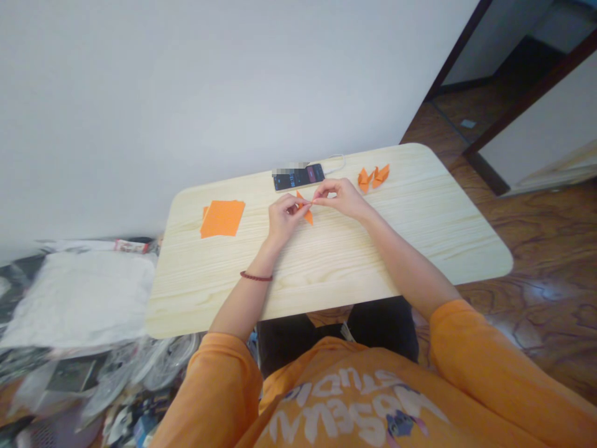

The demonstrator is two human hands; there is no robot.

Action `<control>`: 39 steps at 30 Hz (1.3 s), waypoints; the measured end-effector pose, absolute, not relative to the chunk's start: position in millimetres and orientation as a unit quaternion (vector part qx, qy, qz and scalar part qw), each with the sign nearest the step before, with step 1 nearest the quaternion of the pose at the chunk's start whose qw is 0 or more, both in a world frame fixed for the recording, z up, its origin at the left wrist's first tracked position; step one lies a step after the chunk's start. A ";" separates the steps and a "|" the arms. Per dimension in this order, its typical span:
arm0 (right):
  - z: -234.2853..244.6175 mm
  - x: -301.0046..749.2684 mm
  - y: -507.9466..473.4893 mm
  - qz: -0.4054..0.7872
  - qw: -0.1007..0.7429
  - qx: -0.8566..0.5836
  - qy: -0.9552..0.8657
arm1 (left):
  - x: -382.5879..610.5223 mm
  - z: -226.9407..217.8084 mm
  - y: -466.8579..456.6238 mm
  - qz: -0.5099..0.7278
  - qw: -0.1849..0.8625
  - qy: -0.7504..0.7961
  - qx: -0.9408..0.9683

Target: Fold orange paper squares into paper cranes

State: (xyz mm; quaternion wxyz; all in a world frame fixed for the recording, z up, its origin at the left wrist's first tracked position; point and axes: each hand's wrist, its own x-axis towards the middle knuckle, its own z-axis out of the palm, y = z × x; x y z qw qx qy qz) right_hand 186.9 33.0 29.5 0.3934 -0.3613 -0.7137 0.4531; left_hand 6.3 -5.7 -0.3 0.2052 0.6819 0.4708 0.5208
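My left hand [283, 219] pinches a small folded piece of orange paper [308, 216] over the middle of the table. It has pointed ends, one sticking up and one hanging down past my fingers. My right hand [342, 197] is closed, thumb and fingertips pinched at the paper's right side, touching my left fingertips. The part between the fingertips is mostly hidden. To the right lie two folded orange paper birds [364, 180], side by side. A stack of square orange paper sheets [222, 218] rests on the left, slightly fanned out.
A phone [298, 178] with a lit screen and a white cable [344, 163] lies behind my hands, near the wall [233, 81]. The light wood table [224, 286] has rounded corners. Bags and clutter [84, 298] crowd the floor at left; a doorway opens at right.
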 end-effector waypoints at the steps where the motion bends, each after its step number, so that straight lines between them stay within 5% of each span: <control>1: 28.6 187.7 34.2 0.448 0.397 -0.359 -0.716 | 6.7 0.1 -5.9 0.520 0.209 0.472 0.681; 24: 19.7 186.7 38.6 0.415 0.436 -0.395 -0.694 | 11.2 -10.3 -1.5 0.553 0.458 0.494 0.491; 39: 12.2 187.1 42.4 0.361 0.429 -0.413 -0.718 | 9.4 -9.7 0.2 0.545 0.533 0.478 0.436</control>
